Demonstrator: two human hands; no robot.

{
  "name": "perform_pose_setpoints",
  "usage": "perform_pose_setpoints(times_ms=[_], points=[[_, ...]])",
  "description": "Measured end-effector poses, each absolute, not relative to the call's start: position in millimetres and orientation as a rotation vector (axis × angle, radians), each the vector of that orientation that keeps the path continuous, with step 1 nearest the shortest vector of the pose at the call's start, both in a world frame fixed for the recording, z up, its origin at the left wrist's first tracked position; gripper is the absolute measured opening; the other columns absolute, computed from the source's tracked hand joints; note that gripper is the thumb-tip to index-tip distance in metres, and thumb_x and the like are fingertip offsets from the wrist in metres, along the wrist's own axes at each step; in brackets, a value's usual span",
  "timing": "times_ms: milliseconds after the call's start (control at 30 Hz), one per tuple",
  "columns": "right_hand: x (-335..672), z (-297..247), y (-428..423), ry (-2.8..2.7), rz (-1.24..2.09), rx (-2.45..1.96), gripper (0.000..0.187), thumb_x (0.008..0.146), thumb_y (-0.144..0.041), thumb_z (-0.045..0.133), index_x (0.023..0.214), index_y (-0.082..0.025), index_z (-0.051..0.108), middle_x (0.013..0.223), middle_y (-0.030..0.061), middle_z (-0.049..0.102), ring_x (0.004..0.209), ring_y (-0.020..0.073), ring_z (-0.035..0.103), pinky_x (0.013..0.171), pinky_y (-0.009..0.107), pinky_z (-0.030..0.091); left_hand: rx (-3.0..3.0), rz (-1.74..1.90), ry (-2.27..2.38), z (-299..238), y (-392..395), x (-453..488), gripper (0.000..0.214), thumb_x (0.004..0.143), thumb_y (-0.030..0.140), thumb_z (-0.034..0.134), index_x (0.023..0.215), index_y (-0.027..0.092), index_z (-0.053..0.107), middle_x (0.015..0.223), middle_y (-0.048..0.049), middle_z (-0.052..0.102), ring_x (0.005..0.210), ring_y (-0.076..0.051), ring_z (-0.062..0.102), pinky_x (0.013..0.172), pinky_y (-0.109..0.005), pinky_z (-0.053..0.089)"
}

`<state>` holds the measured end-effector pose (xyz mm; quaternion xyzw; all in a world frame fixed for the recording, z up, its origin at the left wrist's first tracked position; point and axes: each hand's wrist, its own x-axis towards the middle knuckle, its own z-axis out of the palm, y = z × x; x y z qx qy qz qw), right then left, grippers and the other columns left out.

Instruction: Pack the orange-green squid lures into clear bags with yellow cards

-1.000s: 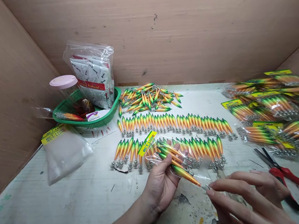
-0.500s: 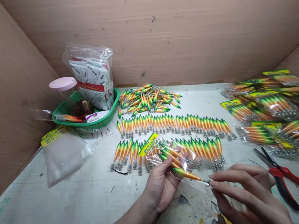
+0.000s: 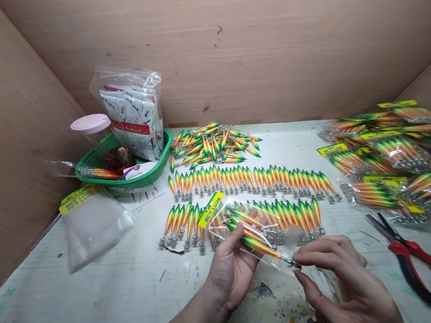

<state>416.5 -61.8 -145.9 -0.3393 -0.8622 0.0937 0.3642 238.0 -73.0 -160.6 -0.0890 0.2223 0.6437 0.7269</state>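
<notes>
My left hand [image 3: 235, 266] grips a clear plastic bag [image 3: 265, 235] with a yellow "BCT LURE" header [image 3: 211, 210]. Several green-and-orange fishing lures show inside it. One more lure [image 3: 261, 248] lies partly in the bag, its crown of hooks pointing toward my right hand [image 3: 340, 278]. The right index fingertip touches those hooks, and the thumb sits just below them. Behind the bag, a near row of lures [image 3: 303, 216] lies with hooks toward me; a second row [image 3: 226, 177] lies beyond. The bag partly covers the near row.
Red-and-black pliers [image 3: 407, 249] lie at the right, jaws away from me. Filled lure bags [image 3: 400, 150] are piled behind them. A loose lure pile [image 3: 213, 143] lies at the back. On the left are a green basket [image 3: 137, 183] and flat bags [image 3: 94, 231].
The lure at my right fingers has moved left, deeper into the bag. My right hand has followed it left, and its thumb has come slightly away from the hooks.
</notes>
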Motion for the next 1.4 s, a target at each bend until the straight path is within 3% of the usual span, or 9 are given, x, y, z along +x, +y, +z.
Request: perform_pose_setpoints(times_ms=[167,533,733,967,1400], points=[[415.9,-145.5,-53.5,-2.285,0.127,-0.803,0.022,0.082,-0.013,0.056,0.103,-0.019,0.056,0.094,0.0055,0.058,0.091,0.0184,0.051,0.073,0.033,0.035,-0.136,1.399,0.465,-163.5,-73.9,238.7,0.056,0.089,0.011,0.048,0.141,0.01,0.029,0.127,-0.0191,0.052,0.115,-0.031,0.053,0.098,-0.049,0.044],[409.1,-139.9,-58.1,-2.348,0.009,-0.728,0.021,0.08,-0.013,0.06,0.101,-0.02,0.059,0.09,0.0035,0.061,0.088,0.0185,0.054,0.078,0.035,0.03,-0.211,1.447,0.391,-164.9,-73.8,237.3,0.056,0.091,0.015,0.047,0.143,0.017,0.027,0.131,-0.0146,0.05,0.12,-0.027,0.049,0.102,-0.046,0.041],[409.2,-142.9,-59.5,-2.382,0.082,-0.73,0.024,0.082,-0.014,0.058,0.105,-0.021,0.06,0.094,0.0035,0.062,0.092,0.0194,0.054,0.078,0.033,0.032,-0.193,1.429,0.38,-160.8,-74.5,238.2,0.056,0.091,0.015,0.047,0.143,0.016,0.027,0.133,-0.0149,0.048,0.12,-0.029,0.049,0.102,-0.047,0.041],[417.0,-143.8,-55.6,-2.387,0.204,-0.793,0.013,0.083,-0.017,0.059,0.096,-0.021,0.06,0.089,0.0014,0.062,0.09,0.017,0.055,0.073,0.031,0.037,-0.202,1.424,0.368,-161.2,-75.8,237.1,0.06,0.091,0.017,0.047,0.145,0.019,0.021,0.134,-0.0143,0.047,0.121,-0.03,0.048,0.102,-0.05,0.04],[405.6,-145.8,-54.1,-2.304,0.342,-0.769,0.008,0.084,-0.017,0.063,0.09,-0.021,0.06,0.083,-0.0014,0.062,0.085,0.0172,0.049,0.075,0.033,0.028,-0.188,1.392,0.376,-160.7,-74.9,237.3,0.059,0.092,0.015,0.045,0.145,0.017,0.019,0.128,-0.0161,0.052,0.117,-0.028,0.052,0.101,-0.048,0.041]])
